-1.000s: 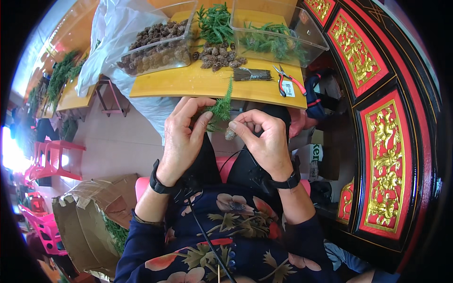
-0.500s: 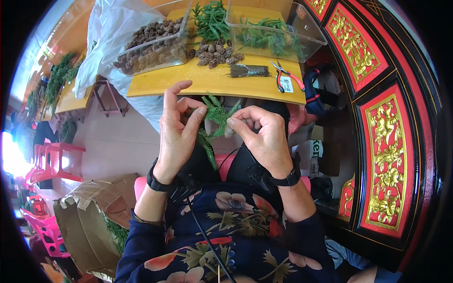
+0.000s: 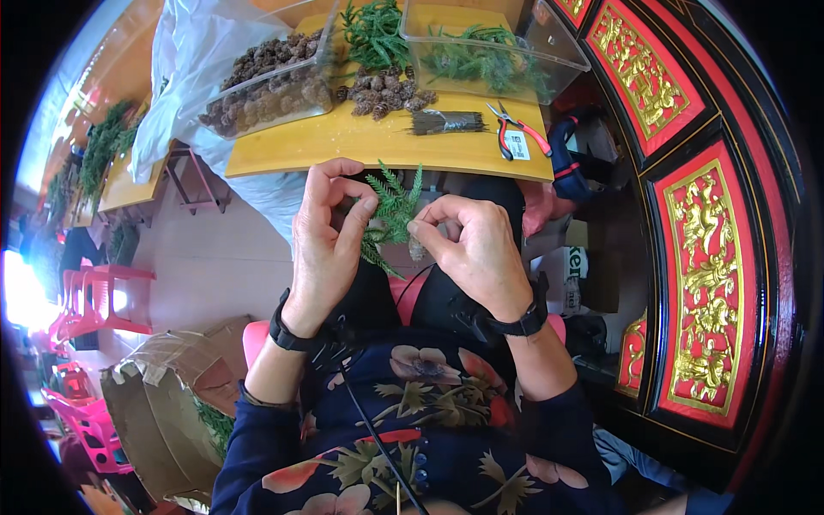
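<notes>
In front of my lap, my left hand [image 3: 329,236] pinches a green artificial pine sprig [image 3: 395,204] between thumb and fingers. Its needled tips fan upward and downward past the hand. My right hand [image 3: 482,255] is closed at the sprig's right side, thumb pressed to the bent forefinger. A small brown pine cone [image 3: 417,249] hangs right beneath those fingertips, by the sprig. What the right fingertips grip is hidden; a thin wire or stem is too small to make out.
Ahead stands a yellow table [image 3: 343,159] with a clear bin of pine cones [image 3: 266,99], a loose cone pile [image 3: 386,93], a bundle of dark wires [image 3: 448,123], red-handled pliers [image 3: 518,133] and a clear bin of greenery [image 3: 493,64]. A cardboard box [image 3: 163,412] sits at lower left.
The right hand has turned inward, its fingertips shifting slightly left. The sprig has tilted and moved slightly, and the cone now hangs lower beneath the right fingers. The left hand stays nearly in place.
</notes>
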`<state>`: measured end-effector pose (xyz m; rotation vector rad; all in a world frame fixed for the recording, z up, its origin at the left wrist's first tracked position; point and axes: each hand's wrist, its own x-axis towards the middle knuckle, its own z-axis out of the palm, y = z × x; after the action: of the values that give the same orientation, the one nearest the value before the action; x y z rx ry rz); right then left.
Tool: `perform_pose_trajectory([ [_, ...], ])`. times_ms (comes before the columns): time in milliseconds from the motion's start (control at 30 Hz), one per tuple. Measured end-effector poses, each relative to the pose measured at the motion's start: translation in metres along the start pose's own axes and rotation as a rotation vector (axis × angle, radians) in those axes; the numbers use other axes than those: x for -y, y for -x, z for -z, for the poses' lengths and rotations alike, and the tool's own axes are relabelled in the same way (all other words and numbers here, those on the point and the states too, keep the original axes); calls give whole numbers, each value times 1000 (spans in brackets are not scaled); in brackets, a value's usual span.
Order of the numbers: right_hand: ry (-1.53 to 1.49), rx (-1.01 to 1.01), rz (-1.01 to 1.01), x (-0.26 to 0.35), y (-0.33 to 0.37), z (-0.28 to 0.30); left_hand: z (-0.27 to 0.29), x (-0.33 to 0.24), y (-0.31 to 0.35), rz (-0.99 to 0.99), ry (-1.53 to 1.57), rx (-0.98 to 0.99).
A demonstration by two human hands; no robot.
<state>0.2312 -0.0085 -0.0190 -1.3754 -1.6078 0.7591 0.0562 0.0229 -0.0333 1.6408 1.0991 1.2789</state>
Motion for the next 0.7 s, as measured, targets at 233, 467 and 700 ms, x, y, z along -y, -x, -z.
perform_pose_trajectory([
  [233,5,-39,60,0,3,5,0,-6,3,2,-76,27],
  [467,-26,-30,65,1,4,0,4,-4,1,-76,-243,36],
  [700,-36,-20,65,5,7,-5,7,-2,1,-14,-231,14],
])
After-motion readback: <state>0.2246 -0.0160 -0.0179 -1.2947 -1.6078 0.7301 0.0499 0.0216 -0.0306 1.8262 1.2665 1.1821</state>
